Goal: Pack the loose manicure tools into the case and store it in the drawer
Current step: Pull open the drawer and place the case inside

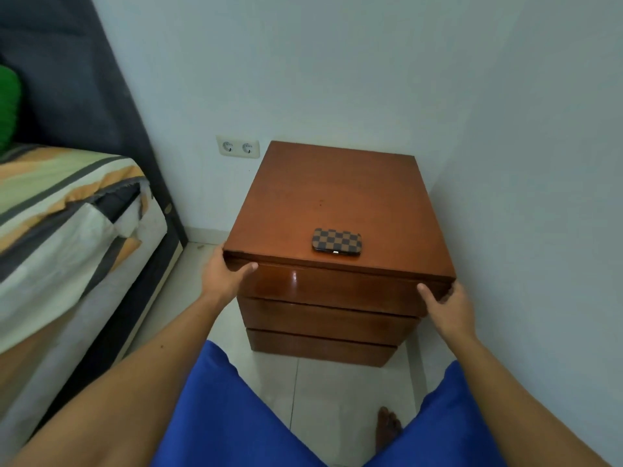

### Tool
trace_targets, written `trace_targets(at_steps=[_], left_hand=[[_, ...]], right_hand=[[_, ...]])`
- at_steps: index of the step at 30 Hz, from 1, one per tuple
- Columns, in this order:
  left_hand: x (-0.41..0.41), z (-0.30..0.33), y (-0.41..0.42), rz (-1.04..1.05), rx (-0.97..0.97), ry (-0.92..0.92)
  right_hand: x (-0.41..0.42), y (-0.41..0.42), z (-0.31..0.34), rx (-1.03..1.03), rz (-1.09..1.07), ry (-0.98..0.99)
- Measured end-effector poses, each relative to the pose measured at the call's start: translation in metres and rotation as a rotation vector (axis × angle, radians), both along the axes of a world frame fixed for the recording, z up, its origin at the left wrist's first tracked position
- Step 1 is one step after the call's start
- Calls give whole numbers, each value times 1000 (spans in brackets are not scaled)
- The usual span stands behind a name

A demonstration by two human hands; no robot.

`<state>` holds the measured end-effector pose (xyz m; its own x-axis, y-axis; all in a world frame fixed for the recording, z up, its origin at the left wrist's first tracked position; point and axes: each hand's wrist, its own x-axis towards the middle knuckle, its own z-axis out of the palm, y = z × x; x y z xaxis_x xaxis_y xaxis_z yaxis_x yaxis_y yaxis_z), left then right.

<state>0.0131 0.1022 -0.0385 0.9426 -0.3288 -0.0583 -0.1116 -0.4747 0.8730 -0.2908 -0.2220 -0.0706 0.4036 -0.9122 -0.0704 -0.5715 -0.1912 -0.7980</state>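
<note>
The closed brown checkered manicure case (337,241) lies flat near the front edge of the reddish-brown wooden nightstand (337,183). My left hand (225,274) and right hand (450,306) each grip an end of the glossy top drawer front (333,286), just under the front corners

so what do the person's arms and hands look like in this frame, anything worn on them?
Both arms are bare along all that shows: no sleeves, watch, bracelets or gloves. The left hand and right hand are bare too, with no rings visible on the fingers that show. There is one small dark spot on the left forearm. The only clothing in view is bright blue shorts over the knees.
</note>
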Motion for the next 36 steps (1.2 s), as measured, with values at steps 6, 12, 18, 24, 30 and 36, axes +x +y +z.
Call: trace_targets(at_steps=[6, 12, 18, 24, 30, 36], left_hand=[[-10, 2, 13, -18, 61, -29], [-33, 0, 35, -24, 101, -40], [-59, -3, 65, -5, 52, -16], [-83, -3, 90, -10, 61, -31], [-102, -5, 116, -49, 74, -37], [-112, 1, 121, -49, 85, -34]], right_hand=[[-13, 14, 5, -35, -12, 20], [-40, 38, 9, 13, 30, -10], [-70, 65, 13, 15, 40, -19], [-95, 93, 19, 7, 45, -20], [-124, 112, 18, -20, 60, -16], [-131, 123, 27, -41, 78, 21]])
